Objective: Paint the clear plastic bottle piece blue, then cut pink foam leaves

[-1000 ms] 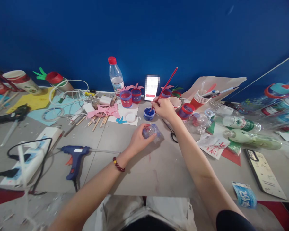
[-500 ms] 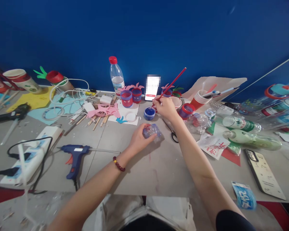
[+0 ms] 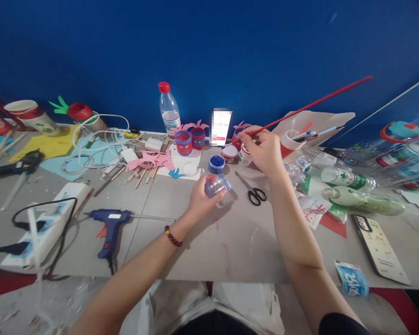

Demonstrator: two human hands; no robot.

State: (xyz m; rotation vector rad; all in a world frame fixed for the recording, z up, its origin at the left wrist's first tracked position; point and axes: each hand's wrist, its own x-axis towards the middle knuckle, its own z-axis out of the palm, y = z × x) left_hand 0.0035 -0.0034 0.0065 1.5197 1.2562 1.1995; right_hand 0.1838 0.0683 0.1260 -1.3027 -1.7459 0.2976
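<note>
My left hand [image 3: 201, 197] is closed around a cut piece of clear plastic bottle [image 3: 216, 185] with blue on its rim, held low over the table. Pinched in my right hand [image 3: 263, 149] is a long red paintbrush [image 3: 314, 103], its handle slanting up to the right. The brush tip sits near a jar of red paint [image 3: 229, 154], but I cannot tell whether it touches. An open jar of blue paint [image 3: 217, 164] stands just left of that. Behind my right hand is a partly hidden paper cup [image 3: 245, 157].
Black-handled scissors [image 3: 255, 194] lie below my right hand. To the left are a blue glue gun [image 3: 111, 228] and a power strip [image 3: 52, 228]. Painted red-and-blue cups [image 3: 184, 143] and a lit phone [image 3: 220, 126] stand at the back. Plastic bottles [image 3: 352, 179] crowd the right.
My right hand has moved right with the paintbrush, away from the blue paint, and the handle now leans much lower. The bottle piece has turned in my left hand. The scissors show more fully.
</note>
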